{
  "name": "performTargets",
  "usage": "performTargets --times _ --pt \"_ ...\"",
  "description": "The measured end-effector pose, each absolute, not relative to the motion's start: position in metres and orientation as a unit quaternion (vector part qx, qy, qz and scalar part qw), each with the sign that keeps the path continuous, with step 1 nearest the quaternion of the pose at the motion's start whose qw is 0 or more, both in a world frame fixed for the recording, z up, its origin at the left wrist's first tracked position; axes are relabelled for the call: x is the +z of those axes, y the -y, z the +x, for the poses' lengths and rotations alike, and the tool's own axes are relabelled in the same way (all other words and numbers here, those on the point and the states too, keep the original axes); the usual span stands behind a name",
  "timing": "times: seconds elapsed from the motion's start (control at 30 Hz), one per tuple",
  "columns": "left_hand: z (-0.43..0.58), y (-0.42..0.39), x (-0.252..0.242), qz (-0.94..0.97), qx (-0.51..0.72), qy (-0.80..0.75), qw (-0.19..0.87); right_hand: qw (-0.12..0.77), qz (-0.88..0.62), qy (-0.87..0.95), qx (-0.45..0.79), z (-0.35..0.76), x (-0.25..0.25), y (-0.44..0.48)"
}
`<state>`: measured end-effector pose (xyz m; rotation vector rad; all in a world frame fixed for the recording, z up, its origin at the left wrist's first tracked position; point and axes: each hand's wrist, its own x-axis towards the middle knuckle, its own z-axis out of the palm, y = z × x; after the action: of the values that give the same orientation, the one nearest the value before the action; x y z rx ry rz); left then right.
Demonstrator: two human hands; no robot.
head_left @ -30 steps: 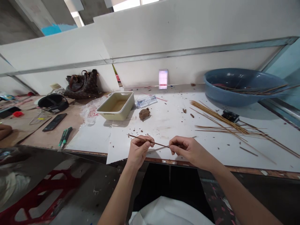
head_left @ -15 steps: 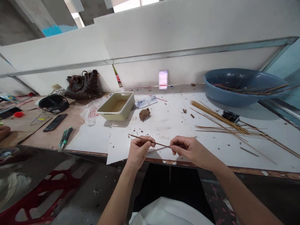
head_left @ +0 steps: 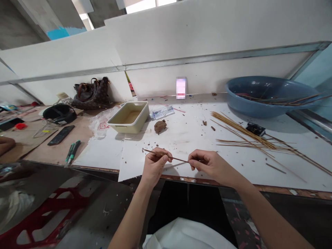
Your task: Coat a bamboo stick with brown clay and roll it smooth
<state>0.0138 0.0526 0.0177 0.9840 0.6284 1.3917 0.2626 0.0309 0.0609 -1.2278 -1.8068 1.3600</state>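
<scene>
Both my hands pinch one thin brown stick (head_left: 178,159) over the front edge of the white table sheet (head_left: 186,138). My left hand (head_left: 155,166) grips the stick near its left part, with the tip poking out to the left. My right hand (head_left: 207,165) is closed on the stick's right end. A lump of brown clay-like paste (head_left: 160,126) lies on the sheet beyond my hands. A spread of bare bamboo sticks (head_left: 249,136) lies to the right.
A cream rectangular tray (head_left: 129,117) and a plastic bottle (head_left: 162,112) sit behind left. A big blue basin (head_left: 267,95) with sticks stands at the back right. A handbag (head_left: 90,93), phone (head_left: 61,135) and pens (head_left: 72,151) lie at left. Another person's hand (head_left: 5,144) shows at the far left edge.
Almost nothing: my hands keep their grip on the stick and shift only slightly upward. The other person's hand at the far left moved a little.
</scene>
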Motion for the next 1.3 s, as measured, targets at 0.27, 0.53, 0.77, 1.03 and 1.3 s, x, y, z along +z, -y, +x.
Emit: performTargets --times 0.27,0.53,0.77,1.03,1.3 --pt "0.016 -0.054 0.016 0.418 0.636 -0.273 0.588 0.281 -0.456 0.673 0.510 0.261 0.062 -0.032" --pt "0.022 -0.053 0.019 0.394 0.658 -0.321 0.555 0.286 -0.454 0.670 0.512 0.259 0.062 -0.033" --pt "0.025 -0.055 0.017 0.363 0.661 -0.353 0.554 0.309 -0.461 0.653 0.515 0.255 0.056 -0.039" --pt "0.019 -0.057 0.012 0.375 0.650 -0.343 0.565 0.313 -0.444 0.625 0.561 0.259 0.052 -0.043" --pt "0.015 -0.058 0.017 0.435 0.637 -0.303 0.559 0.289 -0.426 0.618 0.595 0.258 0.057 -0.041"
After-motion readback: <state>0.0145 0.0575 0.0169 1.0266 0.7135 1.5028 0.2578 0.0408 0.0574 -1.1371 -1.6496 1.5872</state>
